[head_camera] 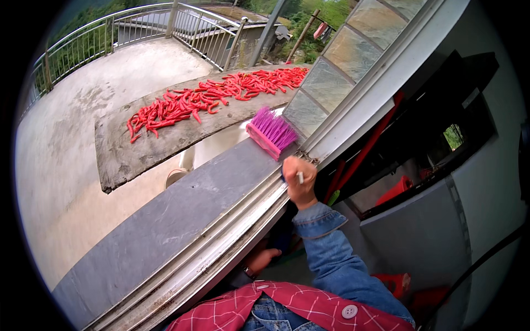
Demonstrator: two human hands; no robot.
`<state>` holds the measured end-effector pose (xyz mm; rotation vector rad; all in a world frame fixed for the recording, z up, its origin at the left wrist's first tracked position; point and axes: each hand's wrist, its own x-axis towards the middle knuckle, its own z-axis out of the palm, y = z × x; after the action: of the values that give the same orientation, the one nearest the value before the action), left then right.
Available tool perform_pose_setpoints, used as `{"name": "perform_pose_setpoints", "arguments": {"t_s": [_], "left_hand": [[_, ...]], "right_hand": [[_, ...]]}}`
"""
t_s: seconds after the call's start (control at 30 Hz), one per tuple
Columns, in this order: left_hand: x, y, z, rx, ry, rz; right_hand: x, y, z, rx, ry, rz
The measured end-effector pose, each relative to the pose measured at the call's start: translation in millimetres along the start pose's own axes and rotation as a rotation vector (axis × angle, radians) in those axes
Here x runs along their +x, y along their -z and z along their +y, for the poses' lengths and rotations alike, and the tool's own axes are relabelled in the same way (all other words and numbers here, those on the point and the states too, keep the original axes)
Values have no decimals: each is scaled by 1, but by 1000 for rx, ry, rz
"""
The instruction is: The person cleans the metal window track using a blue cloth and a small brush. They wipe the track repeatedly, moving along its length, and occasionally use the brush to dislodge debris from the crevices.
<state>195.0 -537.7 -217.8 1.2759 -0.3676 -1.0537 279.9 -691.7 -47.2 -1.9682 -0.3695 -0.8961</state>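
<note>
My right hand is closed over the window track's upper end; a small white tip shows at its fingers and a bit of dark blue at its left side. The rest of the held thing is hidden. Just beyond the fist, a broom head with purple bristles and a pink base rests on the grey stone sill. Whether it joins what I hold cannot be told. Dark debris lies in the corner of the metal window track. Lower down, inside the window, my left hand is partly in shadow by a dark blue thing.
Outside, red chili peppers lie spread on a weathered board. A bucket stands partly under it. Metal railings edge the concrete terrace. A tiled wall rises beyond the sill; red items are inside at right.
</note>
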Motion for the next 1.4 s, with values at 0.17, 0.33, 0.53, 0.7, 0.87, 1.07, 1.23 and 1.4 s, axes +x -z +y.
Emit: {"name": "perform_pose_setpoints", "arguments": {"t_s": [0.17,0.33,0.53,0.7,0.87,1.07,1.23,1.4], "left_hand": [[-10,5,18,-27,51,-103],[-19,8,26,2,-39,-73],[3,-3,-12,82,-118,-56],[-12,-6,15,354,-233,105],[2,11,-26,299,-64,-97],[-29,-1,18,-17,-4,-187],[-13,-5,-1,19,-75,-201],[13,6,-50,175,-144,-115]], "right_hand": [[-2,-10,-30,3,166,-331],[24,25,26,-308,116,-206],[30,34,38,-271,-76,-138],[-9,-31,-41,128,105,-327],[10,-30,-40,-33,100,-351],[38,27,32,-332,-92,-211],[19,-12,-13,-164,-84,-281],[16,-47,-47,-188,-20,-480]]}}
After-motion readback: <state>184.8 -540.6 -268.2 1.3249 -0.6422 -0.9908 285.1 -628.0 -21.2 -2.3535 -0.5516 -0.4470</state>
